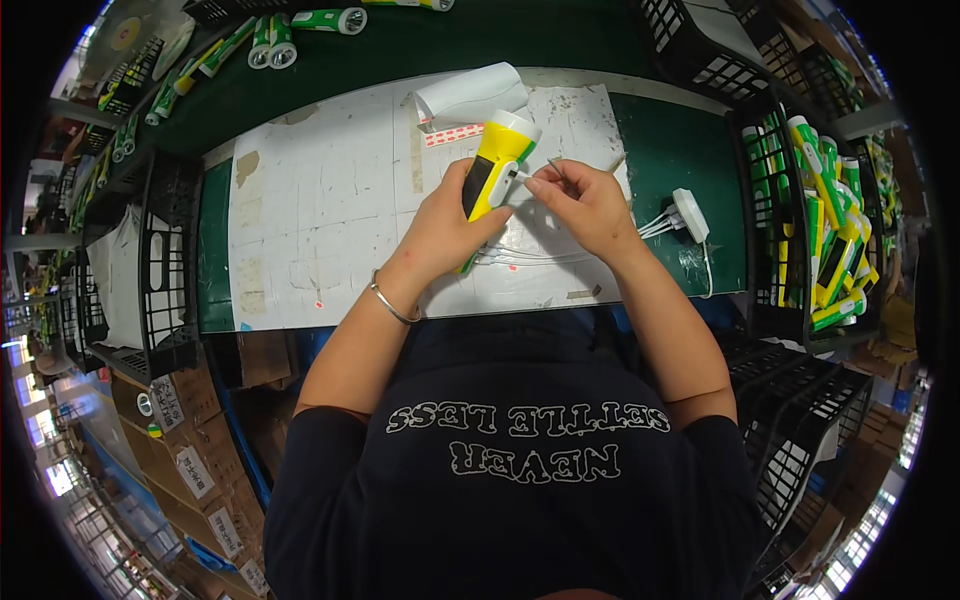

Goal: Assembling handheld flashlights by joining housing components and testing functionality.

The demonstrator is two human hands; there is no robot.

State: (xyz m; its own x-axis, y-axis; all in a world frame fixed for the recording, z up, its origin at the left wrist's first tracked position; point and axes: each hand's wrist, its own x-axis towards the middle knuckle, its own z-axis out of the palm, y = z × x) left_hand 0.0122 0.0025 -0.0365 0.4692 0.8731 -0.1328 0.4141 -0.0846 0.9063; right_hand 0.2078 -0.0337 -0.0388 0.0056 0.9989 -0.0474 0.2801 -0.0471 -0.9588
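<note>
White mat (330, 190) bare leftward; left hand (445, 225) grips flashlight (490, 175), right hand (597, 208) pinches white piece (520, 177).

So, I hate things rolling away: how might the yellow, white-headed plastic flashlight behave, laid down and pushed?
The flashlight might curve as it rolls, since its head flares wider. Its flattish white side panel could stop it.

A black crate (156, 312) at left holds white sheets (118, 282), probably paper.

Green bench (675, 150); stained white sheet (330, 200) beneath the right fingers (548, 188). Curled white paper (468, 93), red-marked strip (453, 136) beyond them; white cabled block (690, 215) to their right; flashlights (330, 21) farther, leftward.
</note>
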